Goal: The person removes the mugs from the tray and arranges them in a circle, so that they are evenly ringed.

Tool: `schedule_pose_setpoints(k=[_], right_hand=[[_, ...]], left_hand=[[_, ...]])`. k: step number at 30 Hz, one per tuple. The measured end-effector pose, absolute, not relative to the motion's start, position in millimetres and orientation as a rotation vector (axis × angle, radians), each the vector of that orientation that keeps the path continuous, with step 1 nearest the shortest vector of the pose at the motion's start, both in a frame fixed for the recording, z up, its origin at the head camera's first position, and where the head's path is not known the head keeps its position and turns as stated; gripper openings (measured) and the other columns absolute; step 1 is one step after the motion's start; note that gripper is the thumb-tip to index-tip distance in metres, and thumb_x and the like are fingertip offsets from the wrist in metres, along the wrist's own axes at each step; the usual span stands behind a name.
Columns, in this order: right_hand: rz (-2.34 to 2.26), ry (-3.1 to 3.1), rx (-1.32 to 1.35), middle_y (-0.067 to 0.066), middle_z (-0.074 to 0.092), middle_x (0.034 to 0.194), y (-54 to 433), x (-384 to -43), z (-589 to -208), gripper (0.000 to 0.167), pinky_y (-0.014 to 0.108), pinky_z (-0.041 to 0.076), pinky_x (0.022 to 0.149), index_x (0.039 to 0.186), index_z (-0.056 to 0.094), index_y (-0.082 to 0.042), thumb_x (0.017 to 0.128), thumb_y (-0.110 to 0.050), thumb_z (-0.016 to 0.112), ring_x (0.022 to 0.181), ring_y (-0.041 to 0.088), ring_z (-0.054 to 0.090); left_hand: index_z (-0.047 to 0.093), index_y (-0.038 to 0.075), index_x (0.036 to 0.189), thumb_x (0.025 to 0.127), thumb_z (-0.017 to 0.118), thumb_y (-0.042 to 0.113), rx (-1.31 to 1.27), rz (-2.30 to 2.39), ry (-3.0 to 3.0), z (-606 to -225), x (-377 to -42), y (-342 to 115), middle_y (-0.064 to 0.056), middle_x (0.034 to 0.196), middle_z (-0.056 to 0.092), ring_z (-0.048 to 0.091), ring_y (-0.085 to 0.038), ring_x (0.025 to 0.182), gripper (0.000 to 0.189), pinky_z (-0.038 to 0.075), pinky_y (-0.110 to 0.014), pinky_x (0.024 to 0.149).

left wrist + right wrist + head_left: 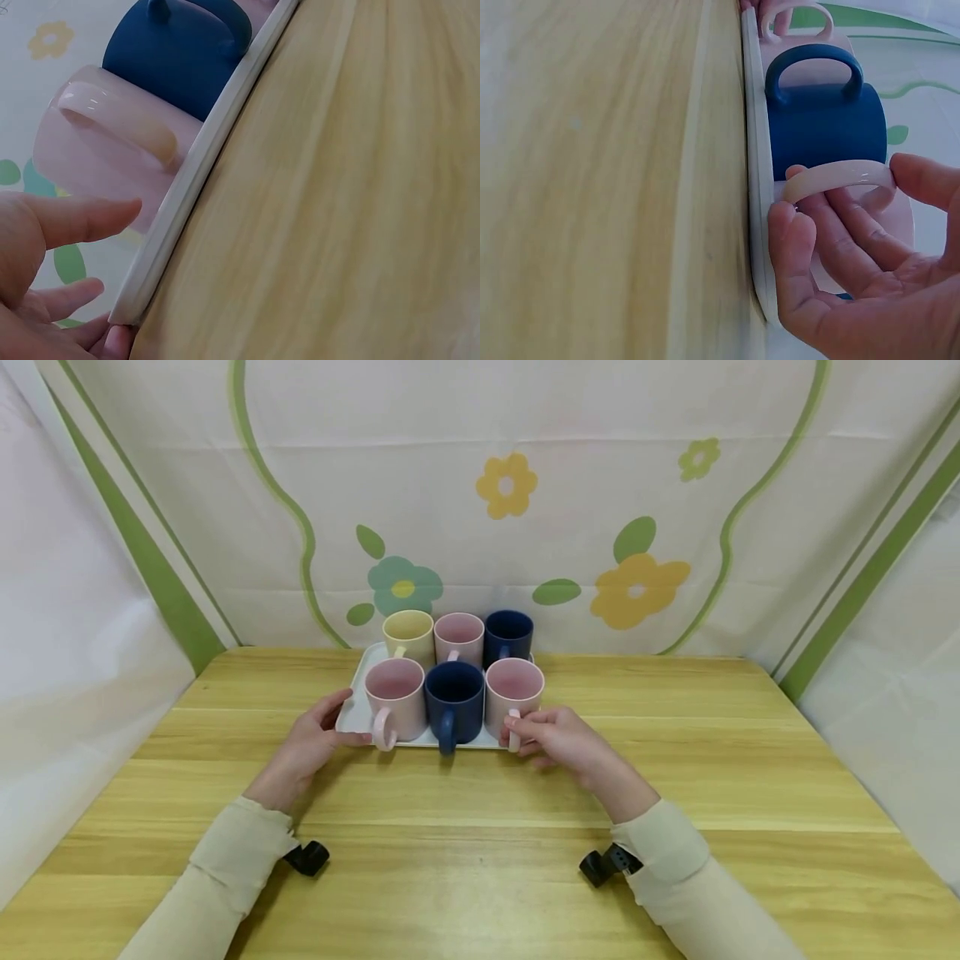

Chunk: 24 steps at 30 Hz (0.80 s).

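Observation:
A white tray (354, 714) carries two rows of mugs. Its front row has a pink mug (408, 714), a navy mug (468, 718) and, at the right end, another pink mug (497, 706). My right hand (566, 739) holds that right-end mug by its handle (840, 175), with thumb and fingers around it. At the tray's left end my left hand (311, 739) grips the corner, some fingertips (118, 341) tucked at the underside and the thumb above the rim. Behind stand a yellow mug (414, 647), a pink mug (468, 646) and a navy mug (517, 646), partly hidden.
The tray lies near the back of a wooden table (450, 877). Close behind the table's far edge hangs a white curtain (450, 410) with printed flowers, and white cloth also hangs at both sides. Both forearms wear beige sleeves (232, 852) with small black wrist cameras (307, 857).

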State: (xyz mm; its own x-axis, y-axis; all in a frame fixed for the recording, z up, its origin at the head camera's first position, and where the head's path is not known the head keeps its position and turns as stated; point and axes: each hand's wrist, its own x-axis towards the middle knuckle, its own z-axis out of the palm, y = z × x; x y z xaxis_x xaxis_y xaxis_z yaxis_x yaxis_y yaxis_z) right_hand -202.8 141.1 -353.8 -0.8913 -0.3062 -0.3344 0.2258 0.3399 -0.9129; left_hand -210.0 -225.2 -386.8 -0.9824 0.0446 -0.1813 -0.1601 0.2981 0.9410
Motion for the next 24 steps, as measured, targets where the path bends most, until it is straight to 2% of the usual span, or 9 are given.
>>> schedule_pose_setpoints(k=[5,9,13,19,24], right_hand=[[-1.661,2.078,-0.123,0.015,0.079,0.122,139,-201,-355,0.043,0.039,0.061,0.096,0.125,0.072,0.003,0.11,-0.035,0.058,0.117,0.033,0.075],[-1.729,2.003,-0.128,0.013,0.081,0.116,135,-199,-357,0.04,0.036,0.061,0.093,0.119,0.074,0.003,0.112,-0.031,0.054,0.114,0.033,0.076],[-1.756,2.009,-0.093,0.009,0.08,0.106,134,-198,-357,0.043,0.031,0.059,0.088,0.106,0.076,0.002,0.113,-0.032,0.05,0.106,0.027,0.075],[-1.852,2.032,-0.007,0.007,0.076,0.093,132,-196,-352,0.045,0.032,0.058,0.089,0.088,0.072,-0.001,0.113,-0.03,0.05,0.098,0.026,0.071],[-1.967,1.991,0.032,0.005,0.073,0.086,131,-194,-348,0.044,0.039,0.061,0.097,0.076,0.065,-0.004,0.112,-0.024,0.05,0.094,0.027,0.07]], left_hand=[[0.017,0.005,0.17,0.092,0.077,0.004,-0.072,1.714,2.419,-389,-210,-227,-0.024,0.174,0.026,0.028,-0.041,0.158,0.098,0.024,-0.056,0.131],[0.015,0.004,0.17,0.093,0.076,0.005,-0.063,1.654,2.458,-391,-210,-229,-0.025,0.175,0.024,0.026,-0.045,0.16,0.098,0.024,-0.059,0.131],[0.014,0.003,0.17,0.093,0.076,0.006,-0.072,1.635,2.475,-391,-209,-229,-0.025,0.174,0.025,0.026,-0.046,0.16,0.099,0.024,-0.059,0.132],[0.011,0.003,0.17,0.092,0.076,0.005,-0.088,1.635,2.471,-390,-209,-228,-0.025,0.174,0.024,0.025,-0.046,0.161,0.102,0.022,-0.06,0.132],[0.011,0.003,0.17,0.093,0.076,0.006,-0.089,1.627,2.474,-389,-208,-228,-0.026,0.174,0.024,0.025,-0.046,0.161,0.101,0.023,-0.059,0.132]])
